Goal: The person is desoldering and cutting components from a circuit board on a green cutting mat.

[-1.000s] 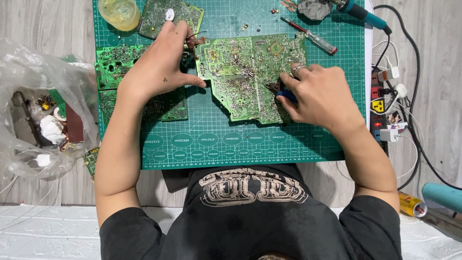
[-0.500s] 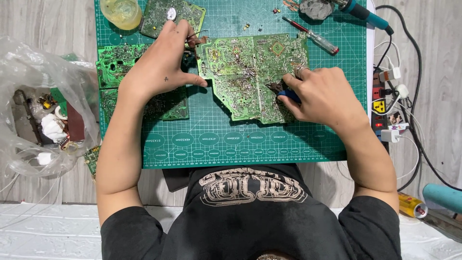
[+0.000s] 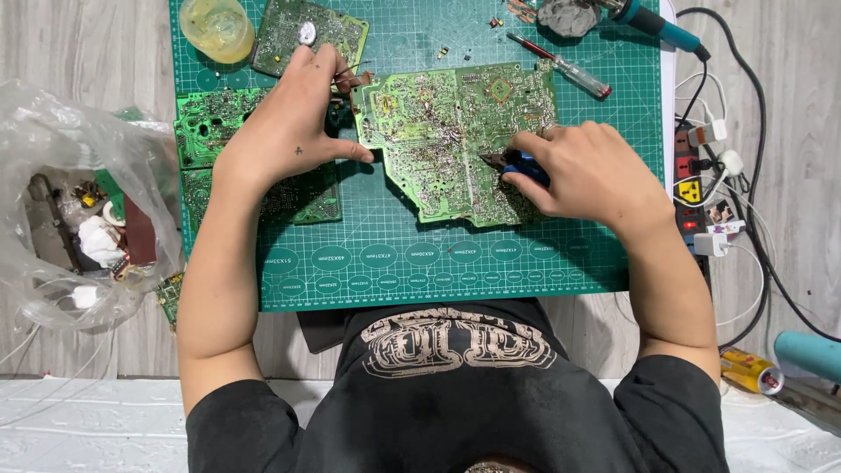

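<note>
Two hands unmoved since earlier: left hand presses flat on large green circuit board; right hand grips blue-handled pliers against it

One head camera looks straight down, close over the green cutting mat.

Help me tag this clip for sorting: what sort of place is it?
Probably an electronics repair or salvage bench: a bare circuit board lies on a green cutting mat, the right hand works it with blue-handled pliers, a power strip alongside.
</note>
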